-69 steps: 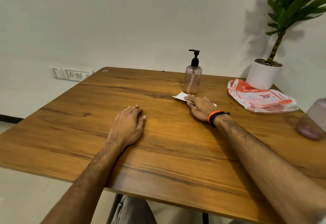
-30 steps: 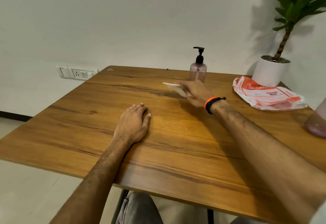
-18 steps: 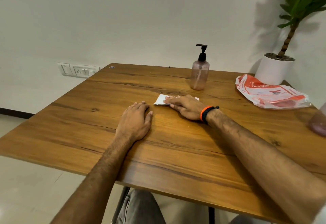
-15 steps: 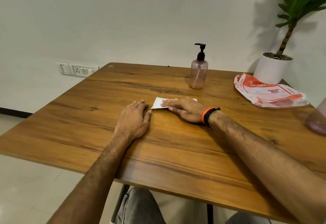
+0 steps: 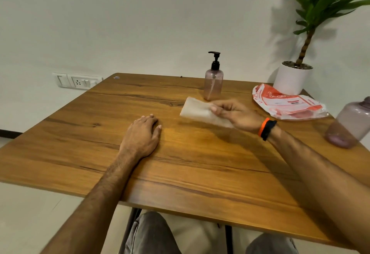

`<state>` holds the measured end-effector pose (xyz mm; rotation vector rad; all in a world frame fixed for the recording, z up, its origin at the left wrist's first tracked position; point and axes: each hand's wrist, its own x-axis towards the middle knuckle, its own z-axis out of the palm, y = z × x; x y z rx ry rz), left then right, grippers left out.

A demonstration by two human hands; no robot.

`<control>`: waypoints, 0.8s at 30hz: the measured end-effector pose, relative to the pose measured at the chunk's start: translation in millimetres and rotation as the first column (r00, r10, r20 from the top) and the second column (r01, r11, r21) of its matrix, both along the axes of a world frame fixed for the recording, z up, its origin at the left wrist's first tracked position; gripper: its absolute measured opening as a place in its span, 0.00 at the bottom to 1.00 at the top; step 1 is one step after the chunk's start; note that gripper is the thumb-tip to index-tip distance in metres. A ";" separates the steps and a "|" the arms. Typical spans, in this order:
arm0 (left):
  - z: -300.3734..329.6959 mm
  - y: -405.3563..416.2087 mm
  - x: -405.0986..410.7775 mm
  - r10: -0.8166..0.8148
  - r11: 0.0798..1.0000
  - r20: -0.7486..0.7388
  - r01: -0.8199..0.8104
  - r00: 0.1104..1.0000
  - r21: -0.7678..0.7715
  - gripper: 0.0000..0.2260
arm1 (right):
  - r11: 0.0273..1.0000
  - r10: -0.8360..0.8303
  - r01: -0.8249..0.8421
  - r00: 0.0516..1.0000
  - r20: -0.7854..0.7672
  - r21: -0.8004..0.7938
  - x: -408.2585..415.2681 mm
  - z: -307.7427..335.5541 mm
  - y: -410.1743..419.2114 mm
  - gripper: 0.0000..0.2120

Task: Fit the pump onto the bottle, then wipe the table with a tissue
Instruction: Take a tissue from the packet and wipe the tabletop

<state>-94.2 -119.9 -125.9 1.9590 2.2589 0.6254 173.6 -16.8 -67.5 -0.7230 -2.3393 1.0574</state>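
A pinkish clear bottle (image 5: 213, 85) stands upright at the far middle of the wooden table (image 5: 180, 165), with its black pump (image 5: 215, 59) fitted on top. A folded white tissue (image 5: 198, 112) hangs just above the table in front of the bottle, pinched between the fingers of my right hand (image 5: 238, 114), which wears an orange and black wristband. The tissue looks blurred from motion. My left hand (image 5: 143, 133) lies flat, palm down, on the table to the left of the tissue, holding nothing.
An orange and white plastic packet (image 5: 288, 103) lies at the far right. Behind it stands a white pot (image 5: 292, 79) with a green plant. A second pinkish bottle (image 5: 352, 125) sits at the right edge. A switch and socket plate (image 5: 77, 81) is on the wall at left.
Half a second ago my right hand pressed the tissue flat on the table beside my left hand. Now it has lifted the tissue and moved right, towards the bottle. My left hand has stayed put.
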 end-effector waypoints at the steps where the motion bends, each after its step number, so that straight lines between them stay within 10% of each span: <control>1: 0.3 -0.2 -0.1 -0.001 1.000 -0.002 0.001 1.000 0.000 0.21 | 0.997 -0.075 0.074 0.996 -0.056 -0.009 1.8 5.5 7.8 0.19; 8: 0.1 -0.1 -0.7 -0.009 1.000 0.006 0.009 1.000 0.006 0.21 | 0.787 -0.433 0.286 0.887 0.160 0.546 -14.3 -3.8 52.5 0.17; 13: -0.3 0.1 -1.4 -0.010 1.000 0.002 0.010 1.000 0.009 0.21 | 0.894 -0.307 0.084 0.829 0.467 0.440 -20.6 -30.3 54.4 0.18; 24: -0.3 -0.3 -0.3 -0.007 1.000 0.001 0.007 1.000 -0.001 0.21 | 0.942 -0.274 0.141 0.848 0.454 0.304 8.3 -29.9 41.5 0.19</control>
